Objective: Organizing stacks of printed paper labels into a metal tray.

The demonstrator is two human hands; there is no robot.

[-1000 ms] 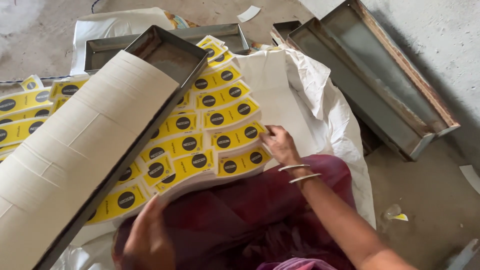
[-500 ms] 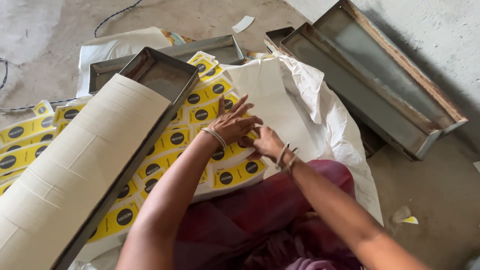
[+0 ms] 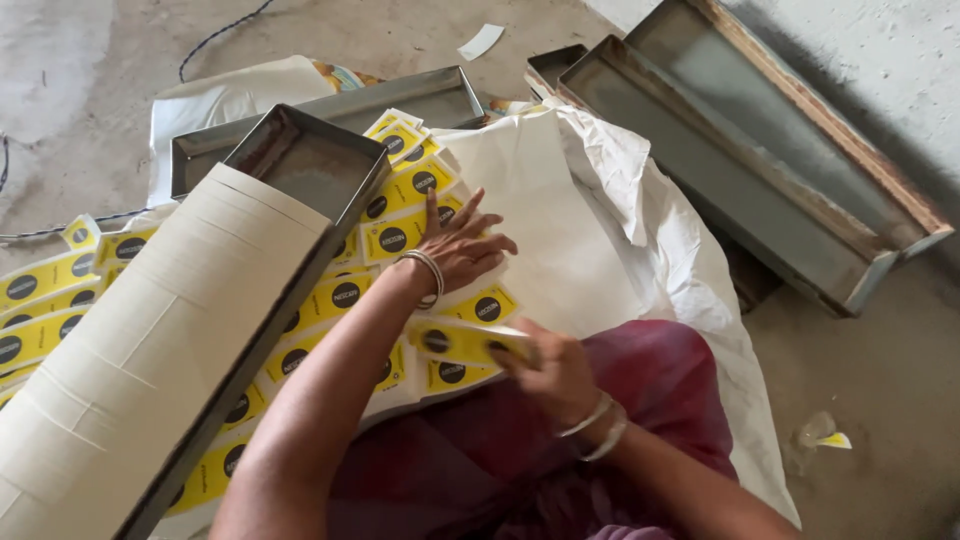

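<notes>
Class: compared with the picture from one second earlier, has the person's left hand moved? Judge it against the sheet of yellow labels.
Yes. The left hand was low, off the labels; it now lies flat on the yellow label sheet, farther up and to the right.

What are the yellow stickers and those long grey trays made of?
The yellow labels look like thin glossy paper: the one in the right hand bends as it lifts. The long trays seem to be dull grey sheet metal, with folded rims and rusty stains.

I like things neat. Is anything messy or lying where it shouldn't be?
Yes. One small yellow label lies alone on the bare floor at the right, away from the rows of yellow labels on the white sack. A white paper scrap lies loose up top.
</notes>
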